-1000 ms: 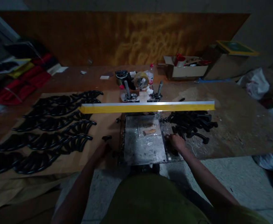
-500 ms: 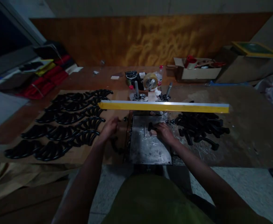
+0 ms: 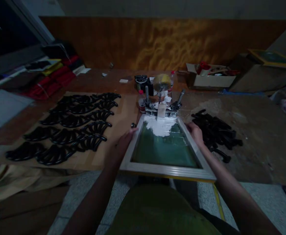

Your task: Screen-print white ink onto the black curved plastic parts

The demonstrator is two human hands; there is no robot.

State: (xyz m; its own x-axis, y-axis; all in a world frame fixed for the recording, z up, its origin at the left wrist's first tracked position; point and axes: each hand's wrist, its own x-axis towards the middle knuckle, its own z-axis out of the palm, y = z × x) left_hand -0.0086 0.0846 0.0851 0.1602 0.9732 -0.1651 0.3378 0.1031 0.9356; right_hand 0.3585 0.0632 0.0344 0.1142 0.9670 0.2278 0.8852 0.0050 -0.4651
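A framed green screen (image 3: 167, 148) lies lowered over the metal plate in front of me, hiding it, with white ink (image 3: 160, 125) spread near its far end. My left hand (image 3: 126, 140) is at the frame's left edge, and what its fingers grip is hard to see. At the right edge is my right hand (image 3: 195, 131), its fingers bent close to the frame and blurred. Behind the screen stands the hinge clamp (image 3: 161, 111) with two upright bolts. The black curved piece seen under the screen earlier is hidden.
Rows of black curved pieces (image 3: 71, 120) lie on cardboard (image 3: 117, 125) at left. A heap of black pieces (image 3: 213, 130) is at right. Behind are a bottle (image 3: 141, 103), a tape roll (image 3: 162, 82), an open box (image 3: 214, 80) and red bundles (image 3: 57, 80).
The raised screen has come down flat over the plate. My right hand has let go of the black piece and moved right; my left hand has moved right to the frame.
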